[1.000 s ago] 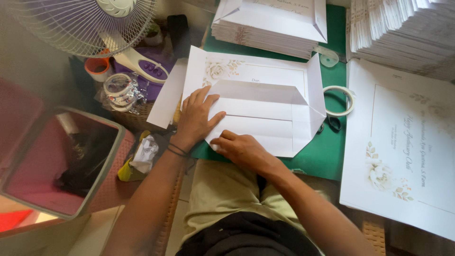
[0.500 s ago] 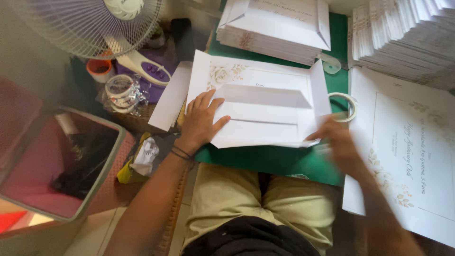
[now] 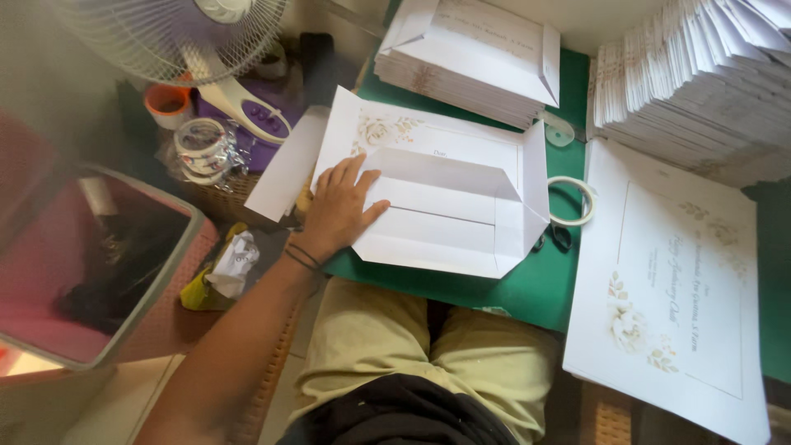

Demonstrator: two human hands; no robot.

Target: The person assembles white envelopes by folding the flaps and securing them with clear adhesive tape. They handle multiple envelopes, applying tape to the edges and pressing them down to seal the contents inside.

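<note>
The folded white card (image 3: pixel 449 210) lies under the flat, open left hand (image 3: pixel 336 213); right hand out of view.

Green cutting mat (image 3: pixel 527 288) over the work surface, daylight falling from upper right. White fan (image 3: pixel 177 37) on a purple base (image 3: pixel 247 115) at upper left, beside an orange cup (image 3: pixel 167 103) and rolls of clear tape (image 3: pixel 202 147), all on a woven wicker surface (image 3: pixel 222 198). Grey-rimmed pink bin (image 3: pixel 91 264) at left on pale tiled floor (image 3: pixel 124 404); crumpled paper (image 3: pixel 231 259) beside the bin.
</note>
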